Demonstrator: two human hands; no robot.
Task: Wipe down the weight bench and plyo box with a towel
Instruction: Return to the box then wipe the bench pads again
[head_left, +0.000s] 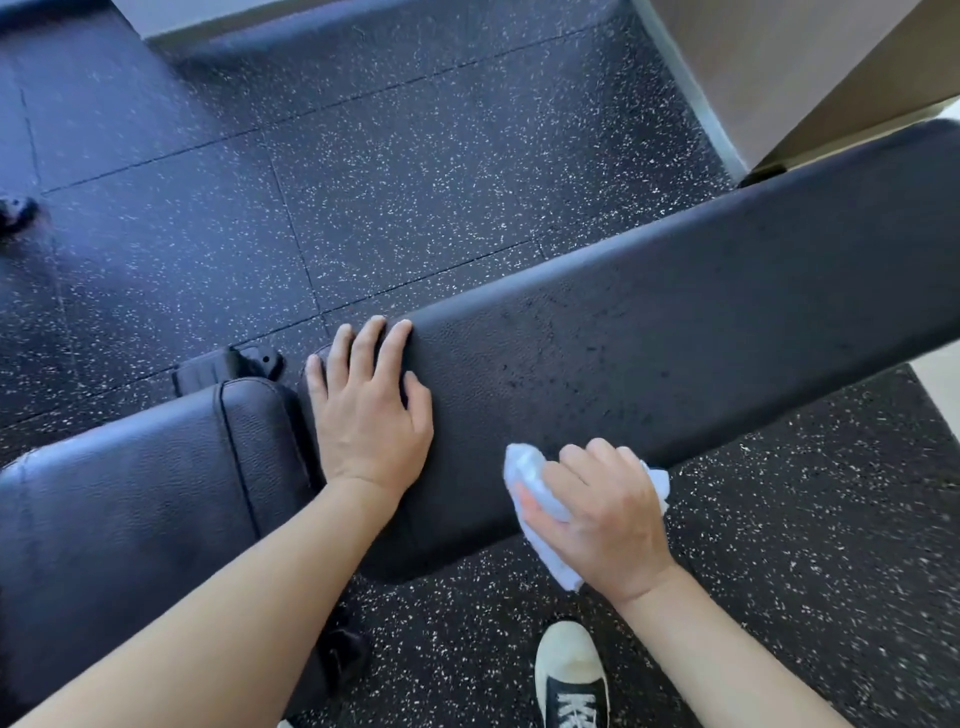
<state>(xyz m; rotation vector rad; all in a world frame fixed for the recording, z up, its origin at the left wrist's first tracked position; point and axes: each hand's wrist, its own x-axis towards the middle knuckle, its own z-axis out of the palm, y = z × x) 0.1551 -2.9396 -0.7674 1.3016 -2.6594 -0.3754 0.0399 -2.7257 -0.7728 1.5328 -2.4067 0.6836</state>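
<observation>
The black padded weight bench (675, 332) runs diagonally from lower left to upper right, its long back pad beside a separate seat pad (130, 499) at the left. My left hand (371, 410) rests flat on the near end of the back pad, fingers straight and spread. My right hand (602, 514) grips a crumpled white towel (535, 493) against the pad's near edge. A tan box-like surface (810, 67) at the top right may be the plyo box.
Black speckled rubber floor tiles (415, 171) surround the bench. My shoe (571, 675) stands on the floor just below my right hand. A bench frame bracket (228, 364) shows behind the seat pad. A small dark object (15, 210) lies at the far left.
</observation>
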